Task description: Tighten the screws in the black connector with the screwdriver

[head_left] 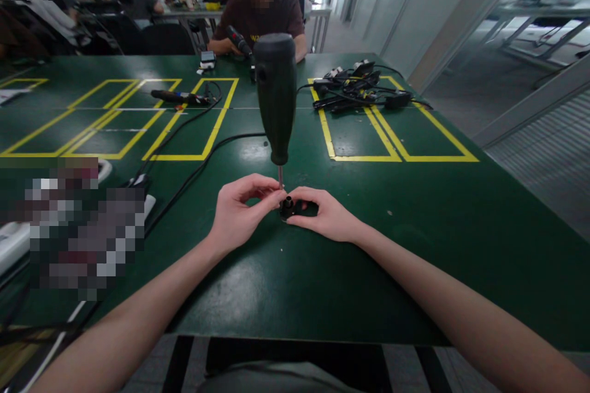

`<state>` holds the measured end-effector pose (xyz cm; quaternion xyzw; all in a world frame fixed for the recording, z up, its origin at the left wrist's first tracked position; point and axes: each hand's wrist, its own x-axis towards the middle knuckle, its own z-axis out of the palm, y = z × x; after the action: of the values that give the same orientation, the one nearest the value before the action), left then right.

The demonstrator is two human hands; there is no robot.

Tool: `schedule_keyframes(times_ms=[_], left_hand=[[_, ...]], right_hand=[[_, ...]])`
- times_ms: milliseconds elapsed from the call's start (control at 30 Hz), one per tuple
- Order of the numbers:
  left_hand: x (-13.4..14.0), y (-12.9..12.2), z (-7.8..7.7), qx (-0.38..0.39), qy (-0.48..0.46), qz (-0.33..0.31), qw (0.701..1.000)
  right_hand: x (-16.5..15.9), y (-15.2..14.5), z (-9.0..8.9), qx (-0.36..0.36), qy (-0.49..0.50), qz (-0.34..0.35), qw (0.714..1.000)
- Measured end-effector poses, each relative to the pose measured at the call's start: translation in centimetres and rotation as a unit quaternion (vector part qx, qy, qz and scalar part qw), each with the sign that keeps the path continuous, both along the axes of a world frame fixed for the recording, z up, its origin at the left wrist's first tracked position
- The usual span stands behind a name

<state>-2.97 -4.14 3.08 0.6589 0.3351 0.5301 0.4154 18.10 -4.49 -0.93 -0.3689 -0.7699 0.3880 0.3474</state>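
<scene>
The tip of the slim metal shaft (280, 175) below the dark green, tapered driver handle (277, 95) is hidden at the left hand (242, 212). The glossy black round part (287, 210), partly covered by the right hand (329, 215), is too small to make out. The handle hides some lettering on a dark brown shirt (276, 15); coarse blurring masks objects (92, 239) on the green counter (359, 301).

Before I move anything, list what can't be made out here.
All in the head view:
- Screwdriver tip: hidden by the left hand.
- Small black part: too small to identify, and partly covered by the right hand.
- Items at the left: masked by pixel blocks.
- Cable pile: too tangled to count; the cables cover one another.
- Left forearm: cut off by the bottom edge.
</scene>
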Motion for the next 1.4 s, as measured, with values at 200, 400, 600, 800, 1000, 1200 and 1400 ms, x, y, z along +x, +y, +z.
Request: schedule_keyframes(times_ms=[200, 400, 600, 800, 1000, 1200, 1400], left_hand=[[-0.05, -0.01, 0.11, 0.024, 0.037, -0.004, 0.999], [-0.06, 0.03, 0.19, 0.019, 0.044, 0.016, 0.999], [-0.07, -0.02, 0.35, 0.033, 0.052, 0.008, 0.998], [0.01, -0.02, 0.44, 0.033, 0.069, 0.008, 0.997], [0.02, -0.09, 0.30, 0.004, 0.024, 0.008, 1.000], [0.04, -0.22, 0.32, 0.009, 0.038, -0.008, 0.999], [0.21, -0.16, 0.25, -0.024, 0.006, 0.015, 1.000]], right_hand=[[-0.03, 0.04, -0.02, 0.000, -0.002, -0.004, 1.000], [-0.04, -0.05, 0.04, -0.001, -0.002, -0.003, 1.000], [-0.08, -0.06, 0.06, -0.006, -0.005, -0.003, 1.000], [-0.07, 0.04, -0.05, 0.002, -0.001, 0.000, 1.000], [-0.02, 0.01, -0.11, -0.001, 0.000, -0.005, 1.000], [-0.09, -0.07, 0.06, -0.004, -0.002, -0.002, 1.000], [0.06, 0.00, 0.01, -0.003, -0.012, -0.005, 1.000]])
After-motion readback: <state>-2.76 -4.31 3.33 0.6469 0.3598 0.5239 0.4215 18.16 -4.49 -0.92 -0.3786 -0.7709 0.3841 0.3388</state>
